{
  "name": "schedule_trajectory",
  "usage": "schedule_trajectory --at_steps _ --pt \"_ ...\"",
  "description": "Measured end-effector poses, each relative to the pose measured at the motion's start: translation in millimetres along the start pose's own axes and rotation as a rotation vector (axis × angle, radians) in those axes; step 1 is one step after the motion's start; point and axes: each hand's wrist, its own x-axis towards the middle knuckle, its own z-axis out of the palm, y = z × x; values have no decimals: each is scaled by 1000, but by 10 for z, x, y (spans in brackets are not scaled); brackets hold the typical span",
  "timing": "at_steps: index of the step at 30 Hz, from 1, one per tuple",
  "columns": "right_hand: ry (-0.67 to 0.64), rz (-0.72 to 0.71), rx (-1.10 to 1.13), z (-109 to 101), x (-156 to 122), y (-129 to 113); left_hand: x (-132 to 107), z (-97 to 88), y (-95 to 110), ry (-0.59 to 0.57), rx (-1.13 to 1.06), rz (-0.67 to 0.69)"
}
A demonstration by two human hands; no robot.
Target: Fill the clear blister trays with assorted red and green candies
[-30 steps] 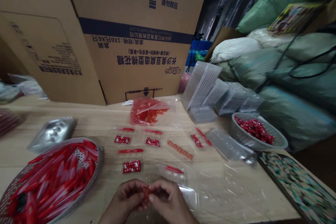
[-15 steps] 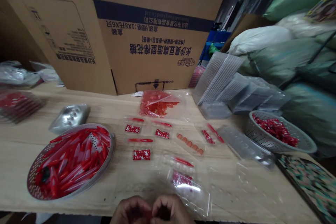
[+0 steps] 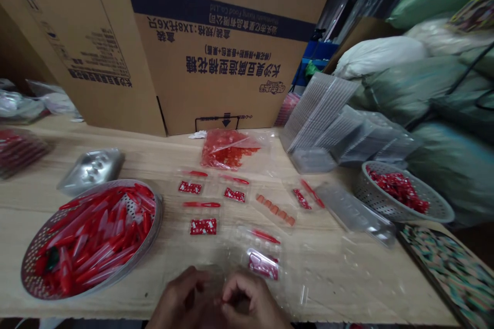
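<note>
At the table's front edge, my left hand [image 3: 179, 295] is blurred, its curled fingers apart with nothing visible in them. Close to its right, my right hand [image 3: 250, 298] has thumb and forefinger pinched together. A tiny speck of red shows at the pinch, too small to name. Just beyond the right hand lies a clear plastic tray holding a red patterned sachet [image 3: 263, 264] and a slim red stick-like piece [image 3: 265, 236]. Farther off, more clear trays carry a sachet [image 3: 203, 226] and a red piece [image 3: 201, 204] each. Another holds a row of orange pieces [image 3: 276, 209].
An oval basket [image 3: 158, 226] of red tube-shaped pieces stands left. At right are a basket [image 3: 443, 211] of red sachets, stacked clear trays [image 3: 309, 113] and a patterned tray [image 3: 447, 267]. A large carton [image 3: 227, 92] stands behind a bag of orange-red pieces [image 3: 227, 151].
My hands were close together at the bottom edge; now they are higher in view and farther apart. The camera view has shifted slightly, moving the table's things left.
</note>
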Motion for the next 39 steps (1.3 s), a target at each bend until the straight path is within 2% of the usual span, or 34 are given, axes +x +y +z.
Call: schedule_trajectory --at_steps 2,4,8,10,12,16,19,21,24,26,29,32,34,36,39 --pt "-4 -146 -367 -31 119 34 83 -42 -73 86 90 48" --pt "-47 -253 -651 -19 249 92 152 -73 -154 79 167 69" --pt "-60 -360 -859 57 376 159 204 -110 -258 1 259 50" --pt "-34 -394 -856 10 303 143 193 -126 -250 -3 252 32" --pt "32 -412 -798 -145 134 134 170 -132 -199 7 192 34" --pt "318 -295 -780 -596 -272 250 143 -65 -29 78 45 75" --pt "393 -227 -760 -780 -399 350 181 25 97 56 -46 48" --pt "374 -207 -680 -813 -363 347 224 47 160 51 -200 -67" --pt "365 -191 -598 -863 -178 270 283 -6 211 51 -536 -387" --pt "352 -189 -609 -937 -10 231 310 -54 219 3 -708 -564" --pt "299 -194 -692 -1038 210 199 336 -49 221 -105 -847 -641" --pt "309 -242 -705 -992 258 71 366 57 282 -181 -1002 -646" --pt "288 -269 -595 -862 186 -87 389 147 379 -244 -1133 -640" --pt "202 -281 -475 -695 90 -237 404 229 501 -334 -1233 -603" --pt "145 -279 -432 -486 5 -297 396 309 636 -468 -1276 -542"
